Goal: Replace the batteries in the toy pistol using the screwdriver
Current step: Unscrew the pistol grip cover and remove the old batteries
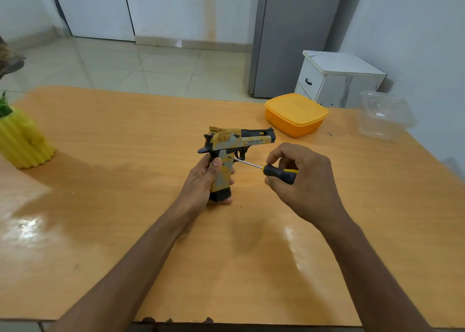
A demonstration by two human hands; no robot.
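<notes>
A yellow, grey and black toy pistol [236, 143] stands upright over the middle of the wooden table [125, 180], barrel pointing right. My left hand [201, 180] grips its handle from the left, with the thumb lying on the near side. My right hand [299, 180] holds the black and yellow handle of a screwdriver [276, 173]. The thin metal shaft runs left and slightly up, and its tip touches the top of the pistol's grip just behind the trigger.
A closed orange plastic box [295, 114] sits at the back right of the table, with an empty clear plastic container [385, 115] further right. A ribbed yellow pot [22, 145] with a green plant stands at the left edge. A white cabinet [337, 80] stands beyond the table.
</notes>
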